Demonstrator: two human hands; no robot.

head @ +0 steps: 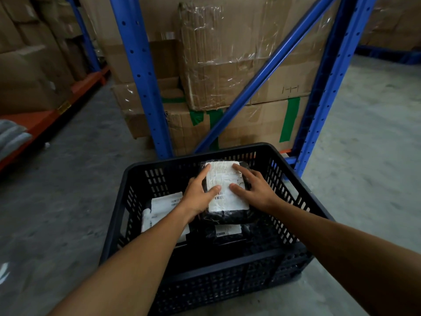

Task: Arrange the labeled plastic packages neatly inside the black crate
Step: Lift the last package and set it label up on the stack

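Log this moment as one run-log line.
phase: placing | left hand: holds top package left edge | right hand: holds right edge | black crate: other labeled packages visible inside

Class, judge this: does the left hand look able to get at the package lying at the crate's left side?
Probably yes: the left package lies uncovered just beside the left hand, which need only leave the top package it holds.
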